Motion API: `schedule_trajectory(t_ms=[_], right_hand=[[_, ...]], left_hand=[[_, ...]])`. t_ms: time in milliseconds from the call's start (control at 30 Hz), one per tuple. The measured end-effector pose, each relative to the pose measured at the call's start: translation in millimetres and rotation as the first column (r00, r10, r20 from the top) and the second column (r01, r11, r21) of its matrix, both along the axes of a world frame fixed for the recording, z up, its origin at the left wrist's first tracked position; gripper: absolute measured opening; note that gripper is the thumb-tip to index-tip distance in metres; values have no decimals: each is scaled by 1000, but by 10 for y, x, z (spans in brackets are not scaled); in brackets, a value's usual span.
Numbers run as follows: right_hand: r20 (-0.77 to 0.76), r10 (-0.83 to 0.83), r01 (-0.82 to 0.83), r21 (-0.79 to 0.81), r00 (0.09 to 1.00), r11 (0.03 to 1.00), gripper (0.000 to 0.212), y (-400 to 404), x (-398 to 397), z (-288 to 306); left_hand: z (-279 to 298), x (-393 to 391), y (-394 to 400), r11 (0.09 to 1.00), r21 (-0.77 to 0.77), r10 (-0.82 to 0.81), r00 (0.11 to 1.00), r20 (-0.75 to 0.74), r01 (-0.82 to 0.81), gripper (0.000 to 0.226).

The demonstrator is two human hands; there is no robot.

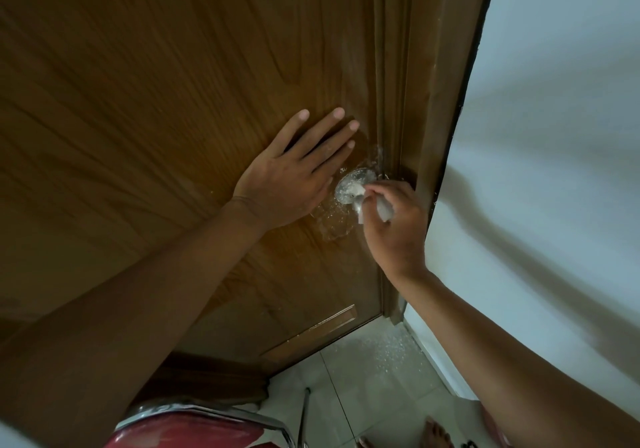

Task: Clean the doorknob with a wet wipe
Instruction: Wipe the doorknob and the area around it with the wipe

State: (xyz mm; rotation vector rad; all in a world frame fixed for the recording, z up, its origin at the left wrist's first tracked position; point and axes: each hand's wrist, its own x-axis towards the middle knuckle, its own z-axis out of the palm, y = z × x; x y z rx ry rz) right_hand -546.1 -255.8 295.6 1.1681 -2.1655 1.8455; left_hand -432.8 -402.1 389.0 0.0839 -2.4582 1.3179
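While the left hand (291, 184) lies flat against the brown wooden door (156, 101), fingers straight and spread, its grip released and holding nothing, the right hand (398, 226) works at the doorknob (349, 188). The knob is a round metal fitting set near the door's right edge, just beside the door frame (433, 101), and lies between the two hands. The right hand's grip is clenched on a white wet wipe (382, 210), fingers curled round it; the wipe is bunched and pressed against the knob's lower right side. Part of the knob's face shows bright, with pale smears on it. The door surface just below and left of the knob carries a glossy wet patch (332, 222) with a ragged outline. The left palm's heel sits just beside the knob; whether it touches cannot be told.

To the right of the frame stands a pale wall (554, 136). Below, the floor (381, 378) is light tile. A red chair (194, 427) with a chrome frame stands at the bottom edge, and bare toes (438, 432) show near the lower right.
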Motion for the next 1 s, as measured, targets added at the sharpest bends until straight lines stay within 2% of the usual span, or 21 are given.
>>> schedule_trajectory(t_ms=[33,133,167,200,267,333,367,500,533,567,633,667,700,733,800,833,967,1000], right_hand=[[9,-3,3,8,1000,1000,16,-10,4,-3],[-230,63,-55,43,971,998,16,16,38,-49],[-244,75,-71,27,967,997,16,30,41,-78],[-193,63,-64,2,979,998,16,34,47,-85],[87,14,-10,-42,996,999,15,-18,64,-39],[363,-31,41,-20,931,999,16,-76,90,15],[401,-50,59,-9,915,998,17,-86,103,36],[252,0,11,-42,968,999,16,-31,130,31],[317,-5,19,-41,948,999,17,-24,111,28],[444,-14,33,-36,896,999,19,-32,83,30],[722,19,19,-44,692,999,27,-43,18,42],[783,33,11,-51,621,999,29,-26,0,51],[768,29,10,-46,639,999,28,-12,4,64],[718,22,21,-50,695,999,25,-3,19,83],[544,28,13,-71,839,997,17,16,65,122],[471,28,7,-73,882,997,16,12,71,111],[454,14,-10,-10,891,1000,14,-27,57,102],[387,22,-21,-5,922,1000,13,-27,44,98]], left_hand=[[-3,-1,-1,1000,2,0,1000,-1,0,54],[-10,1,-8,1000,-4,2,1000,1,-2,54],[-11,3,-12,1000,-7,4,1000,0,-4,54],[-13,2,-13,1000,-9,5,1000,0,-5,54],[-12,-4,-8,1000,-12,5,1000,1,-5,54],[-8,-6,-1,1000,-9,5,1000,6,-5,54],[-6,-4,-1,1000,-9,5,1000,6,-5,54],[-1,3,2,1000,-16,-8,1000,-11,8,54],[1,0,4,1000,-16,-10,1000,-13,10,54],[2,-3,7,1000,-14,-13,1000,-14,12,53],[-5,-6,6,1000,-16,-15,1000,-13,15,53],[-11,-9,2,1000,-18,-15,1000,-13,15,53],[-16,-7,-4,1000,-20,-15,1000,-16,14,53],[-20,-6,-13,1000,-21,-15,1000,-20,14,54],[-22,-3,-22,1000,-18,-10,1000,-21,10,54],[-23,-2,-22,1000,-16,-8,1000,-15,8,55],[-30,6,-34,1000,-15,0,1000,-7,0,56],[-31,6,-34,1000,-15,-1,1000,-6,1,56]])
